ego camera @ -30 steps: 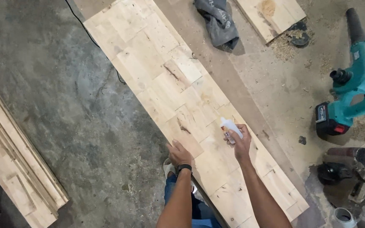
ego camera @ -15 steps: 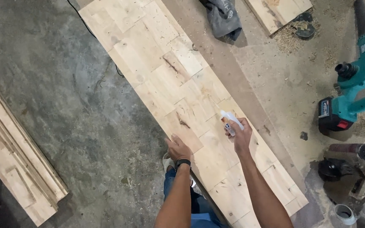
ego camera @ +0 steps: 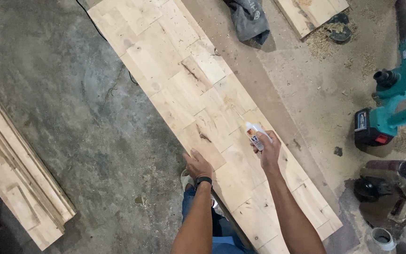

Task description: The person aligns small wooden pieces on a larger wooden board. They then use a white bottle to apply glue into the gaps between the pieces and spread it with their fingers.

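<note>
With the right hand [ego camera: 269, 151] closed round a small glue bottle [ego camera: 253, 135] over the patchwork wood panel [ego camera: 189, 89] (left hand [ego camera: 197, 164] flat, holding nothing), a hard squeeze could flood the joints.

Wooden panel [ego camera: 189, 94] on floor [ego camera: 71, 117], blower [ego camera: 395, 103] rightward.

Teal cordless blower [ego camera: 400, 101] lying on dusty floor, right side. Belt sander [ego camera: 395, 188] below it, near small roll of tape [ego camera: 382, 237]. Grey cloth [ego camera: 251, 19] crumpled at top. Stacked boards [ego camera: 19, 174] along left edge. Black cable [ego camera: 106, 40] on concrete. Sawdust pile [ego camera: 327, 37] beside short plank [ego camera: 308, 14].
</note>
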